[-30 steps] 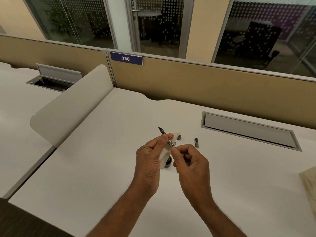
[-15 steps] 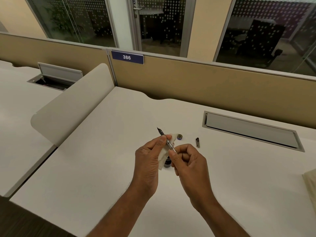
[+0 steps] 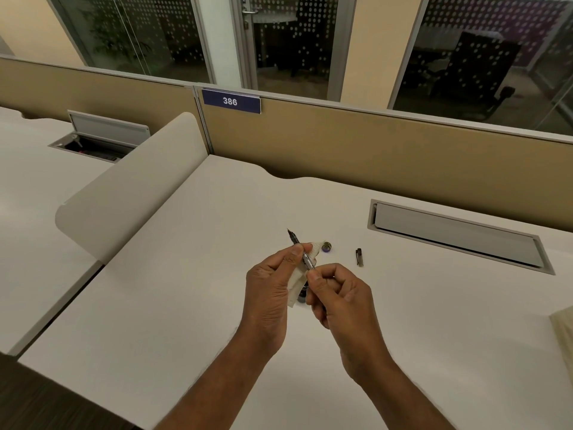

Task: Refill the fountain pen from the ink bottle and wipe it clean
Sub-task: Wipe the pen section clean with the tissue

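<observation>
The dark fountain pen [image 3: 294,238] is held above the white desk [image 3: 173,290], nib pointing up and away to the left. My left hand [image 3: 273,287] pinches its middle through a white tissue [image 3: 296,279]. My right hand [image 3: 338,293] grips the pen's rear end between thumb and forefinger. Just under the hands, the dark ink bottle [image 3: 302,295] is mostly hidden. Its round cap [image 3: 326,246] lies on the desk beyond the hands. To the right of that lies the pen cap [image 3: 359,257].
A closed grey cable flap [image 3: 459,235] is set into the desk at the right. A tan partition [image 3: 372,150] with a "386" sign backs the desk. A curved white divider [image 3: 130,187] stands on the left. A pale cloth-like edge [image 3: 562,333] shows at the far right.
Both hands and the pen have stayed almost in place. The right fingers have shifted slightly on the pen's rear end.
</observation>
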A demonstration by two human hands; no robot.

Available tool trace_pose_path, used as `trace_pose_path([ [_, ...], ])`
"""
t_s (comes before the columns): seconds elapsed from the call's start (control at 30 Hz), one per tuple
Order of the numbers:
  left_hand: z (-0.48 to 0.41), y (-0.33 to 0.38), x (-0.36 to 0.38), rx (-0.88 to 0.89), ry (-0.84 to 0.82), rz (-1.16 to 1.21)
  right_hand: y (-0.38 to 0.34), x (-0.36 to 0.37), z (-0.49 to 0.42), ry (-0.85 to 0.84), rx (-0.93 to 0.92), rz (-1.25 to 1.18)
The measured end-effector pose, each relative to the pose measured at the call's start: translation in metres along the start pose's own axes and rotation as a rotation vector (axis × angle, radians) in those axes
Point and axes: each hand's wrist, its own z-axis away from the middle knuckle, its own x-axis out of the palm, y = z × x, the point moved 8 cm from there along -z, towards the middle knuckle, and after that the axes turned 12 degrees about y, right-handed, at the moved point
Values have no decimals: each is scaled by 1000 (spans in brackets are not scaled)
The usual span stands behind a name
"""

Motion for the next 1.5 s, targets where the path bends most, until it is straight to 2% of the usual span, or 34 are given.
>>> trace_pose_path([
  [0.23,-1,-7,0,-23,-3,-14,-2,-4,1,28,-177,95],
  [0.37,-5,-10,-8,-23,33,-3,9,-20,-3,126,-218,123],
  [0.63,-11,-15,-16,-59,98,27,99,-69,-28,393,-39,360],
  [0.83,-12,-26,-18,-52,104,3,144,-89,-41,496,-42,589],
  [1.2,-13,-34,-19,-65,90,-4,184,-97,-50,535,22,737],
  [1.5,-12,-37,-20,-79,99,-17,193,-96,-50,504,27,824],
])
